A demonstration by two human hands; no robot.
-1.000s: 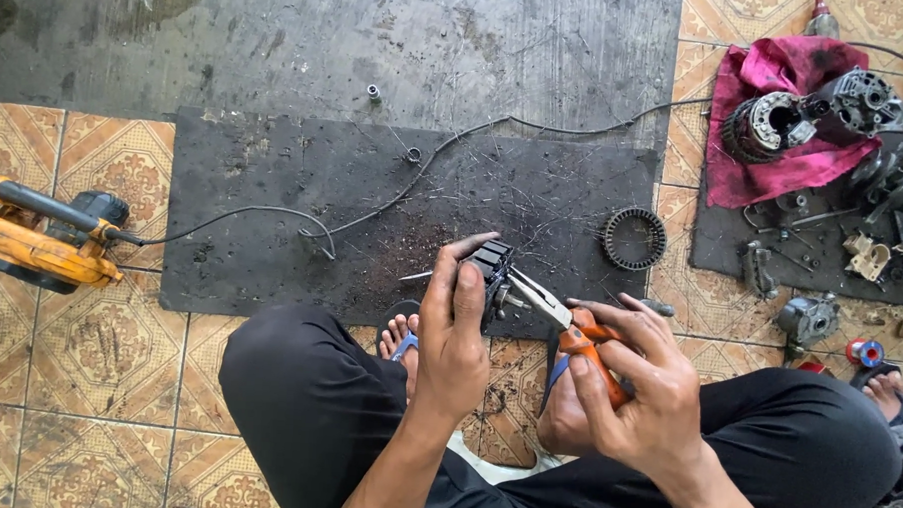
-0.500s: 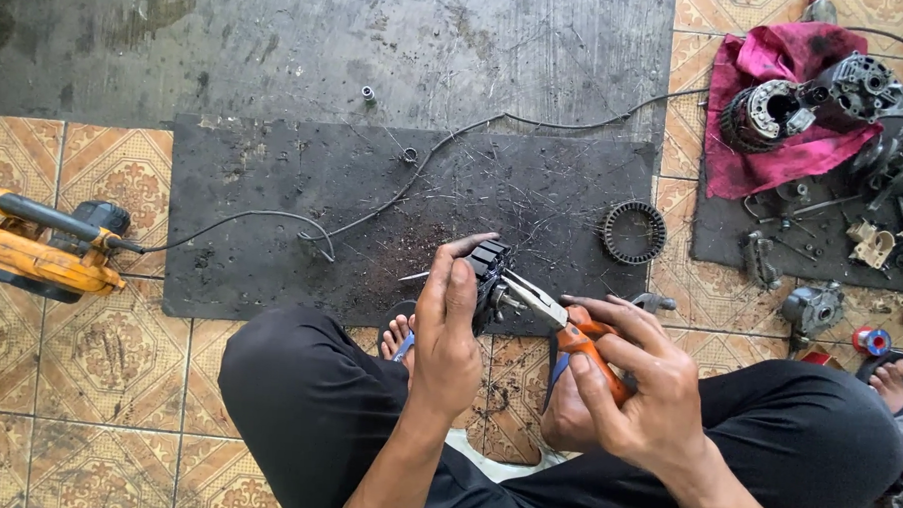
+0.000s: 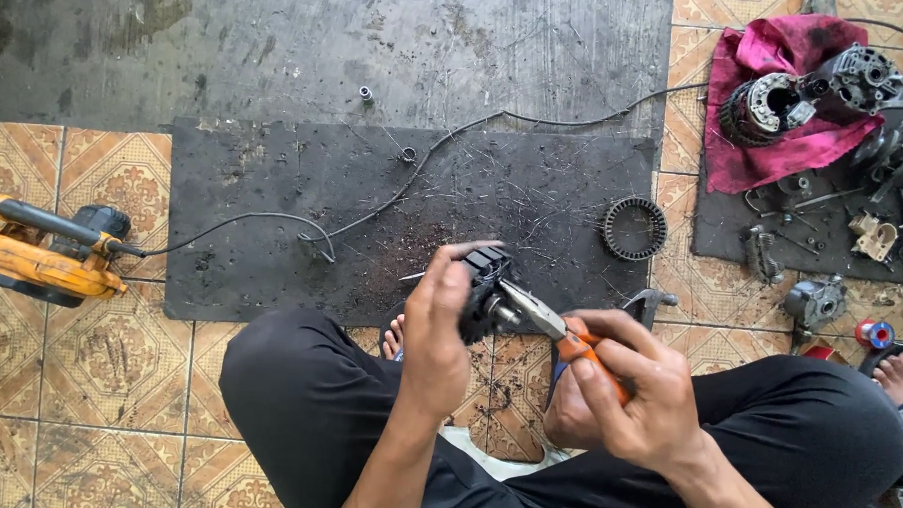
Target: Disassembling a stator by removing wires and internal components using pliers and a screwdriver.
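Small black motor part (image 3: 485,290): held over my lap at the near edge of the black rubber mat (image 3: 273,208), it is largely covered by my left hand (image 3: 437,329), so its shape cannot be made out fully. The fingers of my left hand are closed around it, thumb over the top. My right hand (image 3: 632,396) has its fingers wrapped around the orange handles of the pliers (image 3: 549,323); the metal nose reaches into the part, and its very tip is hidden there, so whether it grips anything I cannot tell.

My legs, in black trousers (image 3: 306,399), are crossed below; a foot shows in part between them. Part of a dark metal tool (image 3: 648,306) shows just behind my right hand; its lower end is hidden.

On the mat lie fine wire clippings, a black cable (image 3: 445,144), and, near the right edge, a ribbed black ring (image 3: 634,228). The cable runs left to a yellow power tool (image 3: 41,255) on the tiled floor (image 3: 76,401), cut off by the picture edge.

Far right, a magenta cloth (image 3: 775,145) carries a wound motor core (image 3: 767,103) and a grey metal housing (image 3: 863,78). Beside it a second dark mat (image 3: 718,228) holds small metal parts too tangled to tell apart, running out of view. A red and blue spool (image 3: 874,334) lies near another person's foot (image 3: 898,375) at the right border.
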